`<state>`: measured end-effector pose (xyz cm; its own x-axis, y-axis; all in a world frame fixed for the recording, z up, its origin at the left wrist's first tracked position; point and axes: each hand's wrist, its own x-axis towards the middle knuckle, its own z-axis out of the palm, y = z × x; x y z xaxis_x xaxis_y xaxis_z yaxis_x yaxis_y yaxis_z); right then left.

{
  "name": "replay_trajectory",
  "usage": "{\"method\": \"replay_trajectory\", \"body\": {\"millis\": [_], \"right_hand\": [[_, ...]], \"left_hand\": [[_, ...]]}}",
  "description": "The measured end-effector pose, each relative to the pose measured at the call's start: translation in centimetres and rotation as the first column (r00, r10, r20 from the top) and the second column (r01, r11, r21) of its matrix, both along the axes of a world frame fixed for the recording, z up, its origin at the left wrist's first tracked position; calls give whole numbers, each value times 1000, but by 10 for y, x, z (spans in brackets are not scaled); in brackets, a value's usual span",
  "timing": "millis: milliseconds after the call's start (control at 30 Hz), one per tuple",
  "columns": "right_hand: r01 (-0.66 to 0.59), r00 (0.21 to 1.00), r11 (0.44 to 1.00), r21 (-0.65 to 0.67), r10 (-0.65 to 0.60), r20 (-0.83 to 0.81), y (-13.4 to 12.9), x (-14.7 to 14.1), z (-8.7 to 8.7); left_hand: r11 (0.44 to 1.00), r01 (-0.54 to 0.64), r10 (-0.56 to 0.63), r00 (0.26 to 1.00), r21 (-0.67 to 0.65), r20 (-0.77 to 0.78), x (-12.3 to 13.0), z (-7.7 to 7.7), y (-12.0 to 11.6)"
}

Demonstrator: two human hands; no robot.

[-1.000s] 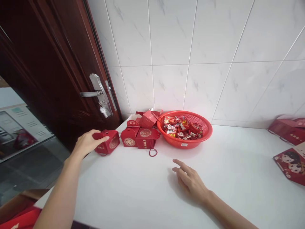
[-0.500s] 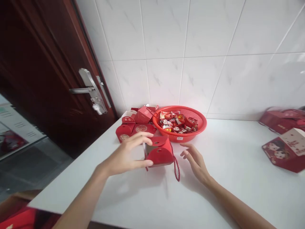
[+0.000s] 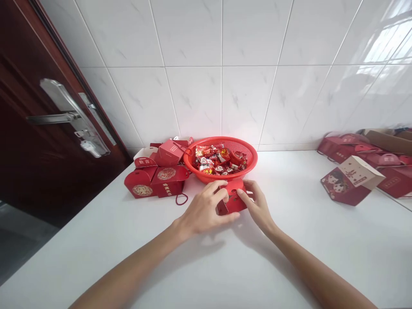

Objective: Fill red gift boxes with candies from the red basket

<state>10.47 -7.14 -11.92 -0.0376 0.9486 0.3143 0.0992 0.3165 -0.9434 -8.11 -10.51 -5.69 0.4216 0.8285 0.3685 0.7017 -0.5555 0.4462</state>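
A small red paper gift box (image 3: 232, 207) sits on the white tabletop between my two hands, in front of the candy basket. My left hand (image 3: 204, 210) grips its left side, with the fingers curled over the top flap and the thumb low at the front. From the right, my right hand (image 3: 260, 211) clasps the box, its thumb pressed on the top flap near the holes. Its other fingers lie behind the box and are partly hidden. Just behind stands a red plastic basket (image 3: 252, 165) heaped with wrapped candies (image 3: 222, 159).
Several red gift boxes (image 3: 167, 184) are piled left of the basket. At the right stand a red and cream box (image 3: 349, 182) and more red boxes (image 3: 394, 178). A tiled wall (image 3: 193, 94) closes off the back of the table (image 3: 199, 274); a dark wooden door (image 3: 19, 150) is at left.
My right hand has come in from beside the box and now holds it. My left hand has closed further on it. The view has turned to the right.
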Motion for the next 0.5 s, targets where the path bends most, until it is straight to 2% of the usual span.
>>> {"method": "replay_trajectory", "body": {"millis": [133, 300, 400, 500], "right_hand": [[-73, 997, 996, -42, 71, -32, -1, 2, 0], [-191, 979, 979, -71, 185, -82, -5, 4, 6], [-274, 959, 960, -64, 268, -98, -7, 5, 9], [-347, 936, 936, -58, 341, -91, -8, 6, 8]], "left_hand": [[998, -21, 19, 999, -56, -35, 0, 15, 4], [981, -56, 20, 982, -188, -188, -1, 33, 7], [966, -74, 16, 974, -249, -225, -1, 39, 6], [971, -24, -26, 979, -236, -204, -4, 42, 6]]}}
